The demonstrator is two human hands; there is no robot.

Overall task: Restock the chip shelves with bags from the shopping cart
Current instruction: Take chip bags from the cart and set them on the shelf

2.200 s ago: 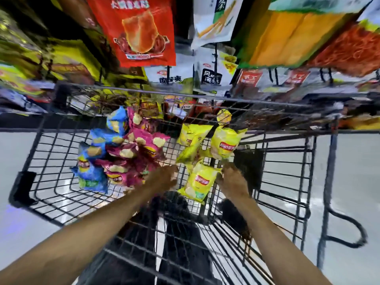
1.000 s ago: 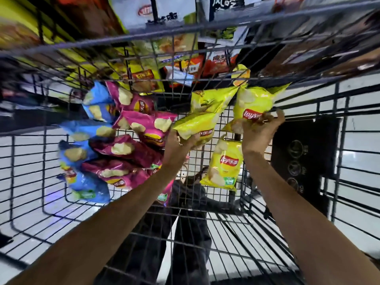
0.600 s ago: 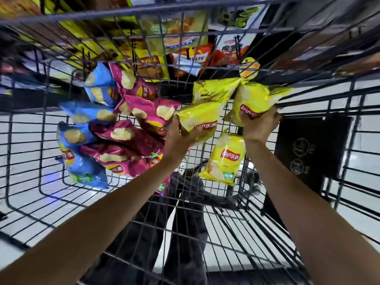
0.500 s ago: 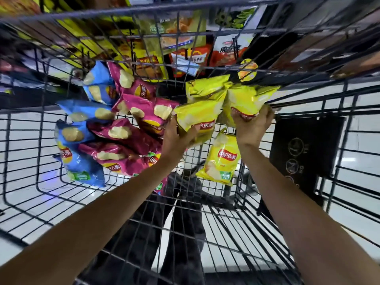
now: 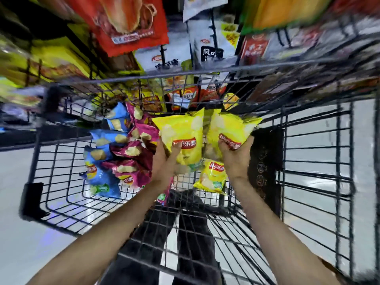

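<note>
Snack shelves (image 5: pixel 205 48) crowd the top of the view, hung with a large red bag (image 5: pixel 127 23), white packets and orange ones, most of it smeared by motion blur. Below them stands a black wire shopping cart (image 5: pixel 61 153) on a pale glossy floor (image 5: pixel 18 243). Both bare arms reach into the cart. The left hand (image 5: pixel 164 161) grips a yellow chip bag (image 5: pixel 183 136) by its lower half, thumb curled over the front just under the red logo. The right hand (image 5: pixel 236 157) clutches a second yellow chip bag (image 5: pixel 230 128) near its bottom edge, fingers wrapped over the crumpled logo. The two bags are held up side by side, touching or nearly so, above the cart's floor. Under them a third yellow bag (image 5: pixel 212 175) lies on the wire bottom. To the left, a heap of pink bags (image 5: pixel 133 157) lies against a row of blue bags (image 5: pixel 100 167). Dark trouser legs (image 5: pixel 185 233) show through the mesh beneath.
</note>
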